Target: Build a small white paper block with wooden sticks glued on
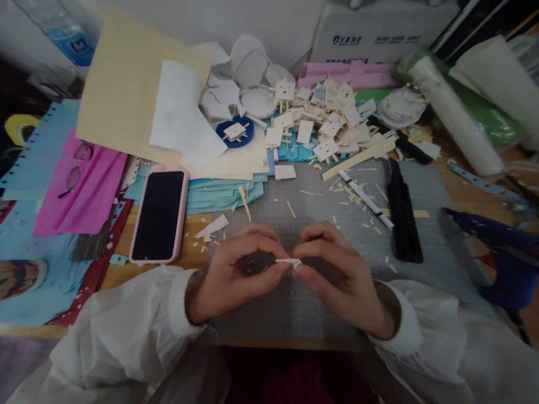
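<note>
Between my two hands, over the grey cutting mat, is a small folded piece of white paper. My left hand pinches its left side between thumb and forefinger. The fingertips of my right hand are closed on its right end. Beyond the hands lies a pile of small paper figures with drawn faces, some with thin strip limbs. One such figure rests on a round blue lid. Paper strips and scraps are scattered on the mat.
A phone in a pink case lies at left, near pink paper and blue sheets. To the right are a white pen, a black cutter knife and a blue glue gun. Crumpled white paper stands behind.
</note>
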{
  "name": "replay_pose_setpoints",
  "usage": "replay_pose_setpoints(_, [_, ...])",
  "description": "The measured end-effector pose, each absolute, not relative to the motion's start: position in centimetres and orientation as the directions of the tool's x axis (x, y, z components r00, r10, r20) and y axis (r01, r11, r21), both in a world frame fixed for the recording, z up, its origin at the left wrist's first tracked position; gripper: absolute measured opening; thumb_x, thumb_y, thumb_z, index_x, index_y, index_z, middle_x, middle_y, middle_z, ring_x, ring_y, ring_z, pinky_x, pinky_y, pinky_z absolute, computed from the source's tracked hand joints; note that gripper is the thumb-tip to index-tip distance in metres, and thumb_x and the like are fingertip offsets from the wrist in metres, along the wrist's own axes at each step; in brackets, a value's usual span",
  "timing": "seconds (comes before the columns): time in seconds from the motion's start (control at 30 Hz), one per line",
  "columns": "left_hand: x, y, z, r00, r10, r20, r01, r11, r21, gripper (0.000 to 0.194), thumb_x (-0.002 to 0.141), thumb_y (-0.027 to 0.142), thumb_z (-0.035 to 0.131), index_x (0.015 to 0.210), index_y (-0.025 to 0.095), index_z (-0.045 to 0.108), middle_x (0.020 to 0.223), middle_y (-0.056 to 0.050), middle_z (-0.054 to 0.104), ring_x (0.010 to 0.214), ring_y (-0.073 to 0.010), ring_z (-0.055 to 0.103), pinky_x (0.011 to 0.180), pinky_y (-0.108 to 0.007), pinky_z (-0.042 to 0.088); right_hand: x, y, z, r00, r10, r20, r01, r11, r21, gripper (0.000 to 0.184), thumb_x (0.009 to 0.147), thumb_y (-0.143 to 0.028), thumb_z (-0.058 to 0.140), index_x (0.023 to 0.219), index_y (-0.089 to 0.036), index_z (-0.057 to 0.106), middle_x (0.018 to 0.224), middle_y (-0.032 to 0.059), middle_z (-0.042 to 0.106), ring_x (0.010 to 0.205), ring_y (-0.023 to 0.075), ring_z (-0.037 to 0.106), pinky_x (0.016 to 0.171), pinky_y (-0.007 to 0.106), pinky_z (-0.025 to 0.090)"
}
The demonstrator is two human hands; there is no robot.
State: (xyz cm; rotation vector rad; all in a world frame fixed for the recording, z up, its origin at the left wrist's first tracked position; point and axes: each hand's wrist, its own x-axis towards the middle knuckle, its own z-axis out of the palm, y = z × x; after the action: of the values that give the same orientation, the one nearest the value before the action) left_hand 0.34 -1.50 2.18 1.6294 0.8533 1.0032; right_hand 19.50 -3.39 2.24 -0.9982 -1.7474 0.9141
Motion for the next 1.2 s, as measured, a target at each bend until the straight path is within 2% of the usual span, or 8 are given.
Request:
replay_pose_setpoints(0.17, [0.5, -1.1, 2.3, 0.447, 0.868, 0.216, 0.044, -0.263, 0.964, 0.009, 0.079, 0.017, 0.070, 0.088, 0.018, 0.070, 0.087, -0.006, 0.067, 0.085, -0.0177, 0.063, 0.079, -0.031, 0.051, 19.5, -3.3, 2.3, -0.261, 0.916, 0.306, 0.218, 0.365, -0.905, 0.006, 0.086, -0.014, 0.060, 0.083, -0.019, 0.062, 0.084, 0.0012, 0.052, 0.080, 0.0110, 0.053, 0.069, 0.025, 0.044])
replay_pose_setpoints(0.3, [0.4, -1.0, 2.6, 0.494, 0.843, 0.213, -0.050, -0.217, 0.975, 0.017, 0.083, 0.024, 0.067, 0.098, 0.018, 0.069, 0.091, -0.009, 0.066, 0.091, -0.0206, 0.061, 0.080, -0.033, 0.050, 19.8, -3.2, 2.3, -0.213, 0.944, 0.252, 0.171, 0.290, -0.942, 0.008, 0.087, -0.016, 0.058, 0.081, -0.021, 0.061, 0.082, 0.0007, 0.051, 0.077, 0.0123, 0.052, 0.065, 0.027, 0.043])
replay_pose_setpoints(0.4, [0.4, -1.0, 2.5, 0.481, 0.851, 0.210, -0.082, -0.195, 0.977, 0.022, 0.081, 0.025, 0.070, 0.102, 0.019, 0.068, 0.093, -0.009, 0.063, 0.090, -0.0198, 0.060, 0.080, -0.033, 0.050, 20.1, -3.1, 2.1, -0.170, 0.966, 0.195, 0.075, 0.210, -0.975, 0.010, 0.088, -0.020, 0.058, 0.079, -0.021, 0.060, 0.082, 0.0011, 0.051, 0.075, 0.0126, 0.051, 0.061, 0.026, 0.042])
replay_pose_setpoints(0.57, [0.4, -1.0, 2.5, 0.455, 0.861, 0.225, -0.122, -0.190, 0.974, 0.013, 0.081, 0.019, 0.070, 0.094, 0.019, 0.069, 0.087, -0.006, 0.061, 0.087, -0.0177, 0.059, 0.076, -0.030, 0.050, 20.3, -2.7, 1.9, -0.156, 0.982, 0.109, -0.100, 0.094, -0.991, 0.017, 0.091, -0.026, 0.057, 0.074, -0.020, 0.056, 0.072, -0.0018, 0.047, 0.063, 0.0095, 0.046, 0.052, 0.023, 0.037])
replay_pose_setpoints(0.7, [0.4, -1.1, 2.6, 0.443, 0.869, 0.221, -0.131, -0.182, 0.975, 0.013, 0.080, 0.009, 0.068, 0.088, 0.019, 0.069, 0.085, -0.005, 0.060, 0.083, -0.0153, 0.059, 0.070, -0.026, 0.049, 20.0, -2.3, 2.0, -0.241, 0.970, -0.029, 0.080, -0.010, -0.997, 0.021, 0.088, -0.027, 0.061, 0.069, -0.018, 0.056, 0.063, -0.0036, 0.048, 0.055, 0.0076, 0.044, 0.048, 0.021, 0.035])
replay_pose_setpoints(0.8, [0.4, -1.0, 2.7, 0.419, 0.880, 0.224, -0.145, -0.179, 0.973, 0.014, 0.079, 0.006, 0.067, 0.085, 0.019, 0.069, 0.082, -0.004, 0.059, 0.080, -0.0139, 0.058, 0.067, -0.025, 0.048, 19.8, -2.1, 2.0, -0.279, 0.959, -0.038, 0.183, 0.015, -0.983, 0.023, 0.087, -0.030, 0.061, 0.070, -0.017, 0.059, 0.062, -0.0025, 0.052, 0.056, 0.0080, 0.047, 0.050, 0.021, 0.036])
replay_pose_setpoints(1.1, [0.2, -0.9, 2.4, 0.395, 0.894, 0.211, -0.199, -0.141, 0.970, 0.008, 0.082, 0.013, 0.065, 0.082, 0.019, 0.071, 0.080, -0.004, 0.060, 0.077, -0.0148, 0.056, 0.066, -0.027, 0.045, 19.9, -2.1, 2.3, -0.280, 0.959, -0.044, 0.143, -0.004, -0.990, 0.024, 0.087, -0.031, 0.060, 0.069, -0.017, 0.058, 0.061, -0.0032, 0.050, 0.054, 0.0074, 0.046, 0.048, 0.020, 0.036])
replay_pose_setpoints(1.2, [-0.2, -0.9, 1.8, 0.400, 0.896, 0.193, -0.232, -0.104, 0.967, 0.017, 0.087, 0.021, 0.059, 0.076, 0.018, 0.071, 0.081, -0.005, 0.060, 0.076, -0.0163, 0.056, 0.069, -0.029, 0.043, 20.0, -2.1, 2.4, -0.296, 0.952, -0.077, 0.099, -0.050, -0.994, 0.023, 0.088, -0.031, 0.060, 0.069, -0.017, 0.058, 0.061, -0.0033, 0.050, 0.055, 0.0071, 0.046, 0.048, 0.019, 0.037])
